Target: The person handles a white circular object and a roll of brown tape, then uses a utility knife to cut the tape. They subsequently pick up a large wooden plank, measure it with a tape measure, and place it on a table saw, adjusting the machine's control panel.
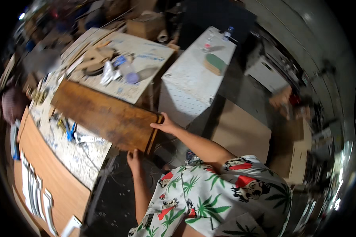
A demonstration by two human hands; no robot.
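A long brown wooden board (106, 114) with dark stains stretches from the worktable toward me. Its near end shows a second edge or layer alongside. My right hand (167, 125) grips the far corner of that end, thumb on top and fingers over the edge. At the near long edge, close to the same end, my left hand (135, 159) holds the board with its thumb up; its other fingers are mostly hidden. The board's far end lies over the worktable (150, 51), beside blue-handled pliers (70, 131).
Behind the board lie a clear bottle with a purple cap (131, 76), crumpled white paper (109, 74) and wood pieces (97, 57). A white cabinet (186, 85) carries a green-topped block (214, 64) and bottles. Curved metal handles (33, 189) rest on an orange-brown panel (61, 173) at left.
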